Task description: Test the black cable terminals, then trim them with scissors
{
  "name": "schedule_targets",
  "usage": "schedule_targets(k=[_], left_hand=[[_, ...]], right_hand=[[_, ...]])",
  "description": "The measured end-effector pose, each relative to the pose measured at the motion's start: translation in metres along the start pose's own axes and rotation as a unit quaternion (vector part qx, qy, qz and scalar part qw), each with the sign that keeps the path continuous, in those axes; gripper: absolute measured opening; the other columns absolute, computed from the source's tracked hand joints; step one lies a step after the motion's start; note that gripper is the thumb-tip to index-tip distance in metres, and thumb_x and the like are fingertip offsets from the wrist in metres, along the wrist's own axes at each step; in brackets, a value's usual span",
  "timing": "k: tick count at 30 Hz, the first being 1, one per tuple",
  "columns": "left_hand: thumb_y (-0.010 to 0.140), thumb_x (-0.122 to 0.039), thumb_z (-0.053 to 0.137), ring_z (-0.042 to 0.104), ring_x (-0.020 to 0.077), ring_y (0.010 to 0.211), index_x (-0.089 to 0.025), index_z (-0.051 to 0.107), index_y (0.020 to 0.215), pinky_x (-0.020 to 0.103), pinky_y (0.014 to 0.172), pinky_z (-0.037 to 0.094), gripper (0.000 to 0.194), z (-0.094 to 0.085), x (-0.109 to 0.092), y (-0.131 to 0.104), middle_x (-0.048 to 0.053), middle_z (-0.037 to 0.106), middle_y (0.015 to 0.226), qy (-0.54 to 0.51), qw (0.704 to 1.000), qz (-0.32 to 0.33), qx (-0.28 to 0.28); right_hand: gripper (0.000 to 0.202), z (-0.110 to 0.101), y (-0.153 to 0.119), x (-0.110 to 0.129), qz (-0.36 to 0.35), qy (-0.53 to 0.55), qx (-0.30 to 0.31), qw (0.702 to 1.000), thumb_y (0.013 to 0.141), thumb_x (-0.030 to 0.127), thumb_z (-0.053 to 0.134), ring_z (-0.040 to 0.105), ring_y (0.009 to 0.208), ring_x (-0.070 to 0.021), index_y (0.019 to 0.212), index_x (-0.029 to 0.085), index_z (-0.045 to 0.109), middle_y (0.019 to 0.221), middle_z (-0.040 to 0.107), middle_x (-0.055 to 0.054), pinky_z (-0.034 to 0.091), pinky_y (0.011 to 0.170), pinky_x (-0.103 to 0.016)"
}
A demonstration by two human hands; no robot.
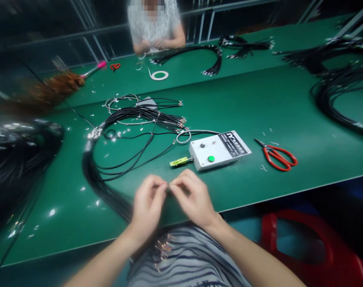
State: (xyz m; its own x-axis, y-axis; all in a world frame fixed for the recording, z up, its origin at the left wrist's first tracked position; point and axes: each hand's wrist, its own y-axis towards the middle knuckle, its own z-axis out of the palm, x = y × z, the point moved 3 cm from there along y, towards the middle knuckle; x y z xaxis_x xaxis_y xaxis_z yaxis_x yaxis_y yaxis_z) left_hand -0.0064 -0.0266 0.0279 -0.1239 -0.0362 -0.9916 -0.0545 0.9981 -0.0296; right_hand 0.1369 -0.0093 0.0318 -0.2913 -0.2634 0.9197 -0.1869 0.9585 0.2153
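Observation:
My left hand [148, 201] and my right hand [193, 195] meet at the table's front edge, thumbs and forefingers pinched together at the tips. What they pinch is too small and blurred to make out. A bundle of black cables [93, 171] curves across the table and passes beneath my left wrist. Bare copper wire ends [163, 249] show over my lap, below the hands. Just beyond my fingertips is a white control box [208, 151] with a knob, a green button and a yellow-green clip [180, 162] on its left side.
Red-handled scissors [279, 157] lie right of the box. More black cables [328, 99] lie far right, others [22, 155] at left. A roll of white tape [159, 75] and a brown duster [56, 85] lie farther back. Opposite sits a person [156, 28]; a red chair [328, 243] stands lower right.

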Motion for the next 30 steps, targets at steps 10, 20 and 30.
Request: schedule_targets(k=[10, 20, 30], left_hand=[[0.091, -0.030, 0.058, 0.042, 0.0050, 0.047, -0.017, 0.050, 0.082, 0.017, 0.048, 0.030, 0.018, -0.004, 0.007, 0.009, -0.008, 0.046, 0.053, -0.060, 0.993, -0.096, 0.045], [0.094, -0.028, 0.052, 0.049, 0.0096, 0.052, -0.020, 0.054, 0.087, 0.021, 0.052, 0.038, 0.011, -0.005, 0.004, 0.003, -0.005, 0.051, 0.059, 0.061, 0.996, -0.026, 0.061], [0.093, -0.020, 0.052, 0.060, 0.0142, 0.073, -0.018, 0.062, 0.084, 0.024, 0.069, 0.044, 0.013, 0.003, 0.013, 0.013, 0.001, 0.063, 0.078, 0.182, 0.978, 0.100, 0.032]], right_hand=[[0.020, -0.007, -0.007, -0.004, -0.099, -0.229, -0.015, 0.968, 0.091, 0.023, 0.061, 0.064, 0.087, -0.0165, 0.110, 0.020, 0.064, 0.105, 0.067, -0.005, 0.043, 0.078, -0.032], [0.014, -0.004, 0.005, 0.017, -0.259, -0.342, 0.016, 0.903, 0.095, 0.019, 0.054, 0.063, 0.074, -0.0137, 0.089, 0.021, 0.066, 0.085, 0.074, 0.002, 0.034, 0.075, -0.034], [0.011, -0.032, 0.001, -0.002, -0.223, -0.376, -0.013, 0.899, 0.094, 0.019, 0.057, 0.064, 0.078, -0.0141, 0.090, 0.020, 0.067, 0.089, 0.075, 0.001, 0.032, 0.074, -0.034]])
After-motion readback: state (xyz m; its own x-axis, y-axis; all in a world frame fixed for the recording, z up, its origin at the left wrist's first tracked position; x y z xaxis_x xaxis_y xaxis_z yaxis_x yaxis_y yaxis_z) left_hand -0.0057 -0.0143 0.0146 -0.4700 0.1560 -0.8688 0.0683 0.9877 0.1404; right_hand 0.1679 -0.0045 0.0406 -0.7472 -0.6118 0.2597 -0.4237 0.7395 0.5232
